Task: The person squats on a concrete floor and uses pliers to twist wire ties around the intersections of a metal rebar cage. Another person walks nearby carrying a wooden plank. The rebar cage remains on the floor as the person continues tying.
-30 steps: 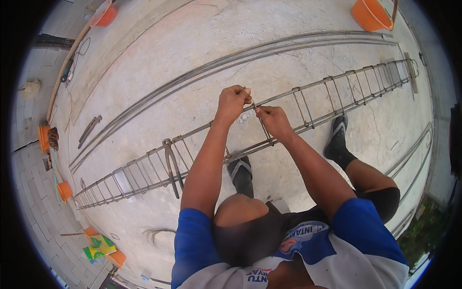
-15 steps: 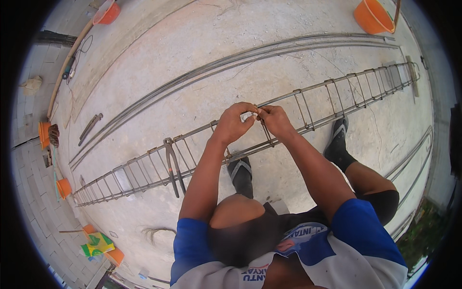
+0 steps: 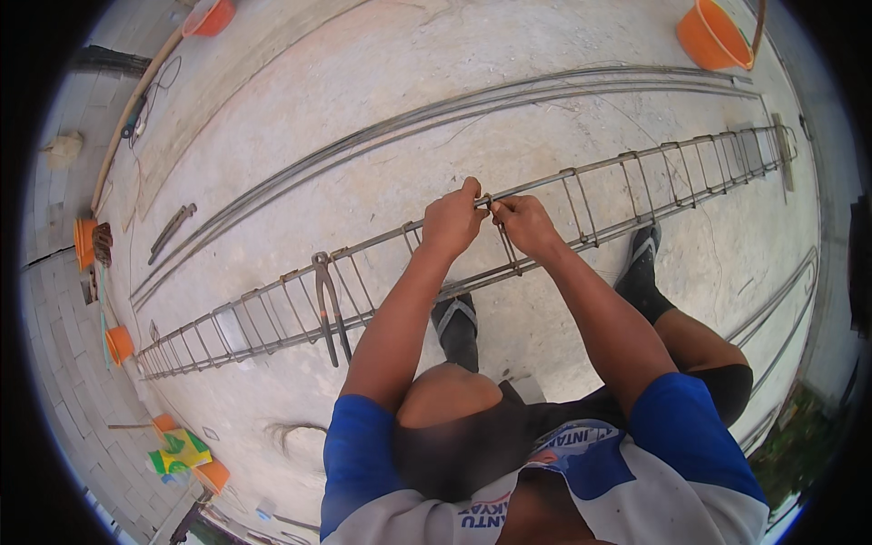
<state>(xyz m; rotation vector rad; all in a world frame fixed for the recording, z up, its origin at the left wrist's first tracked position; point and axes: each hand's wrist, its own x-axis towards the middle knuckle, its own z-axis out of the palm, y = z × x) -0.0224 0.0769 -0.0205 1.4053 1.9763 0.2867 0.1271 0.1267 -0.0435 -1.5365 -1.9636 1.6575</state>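
Observation:
A long rebar cage [image 3: 627, 222] of thin steel bars and square stirrups runs across in front of me. My left hand [image 3: 452, 218] is closed at its far top bar, beside a stirrup joint. Just right of that joint, my right hand [image 3: 525, 223] pinches with thumb and forefinger close to the bar. What lies between the fingers of either hand is too small or hidden to make out. Left of my left forearm, long-handled pincers [image 3: 325, 309] hang over the cage, their head at the far bar and handles toward me.
Loose steel bars [image 3: 381, 127] lie beyond the cage. Another tool [image 3: 173, 233] rests on the concrete at left. Orange tubs [image 3: 713, 36] stand around the edges. A tuft of thin strands [image 3: 291, 434] lies near left. My feet are by the cage's near side.
My left hand has gone from an arched pinch touching the right fingertips to a tighter closed grip at the bar. My right hand stays by the joint, slightly apart from it.

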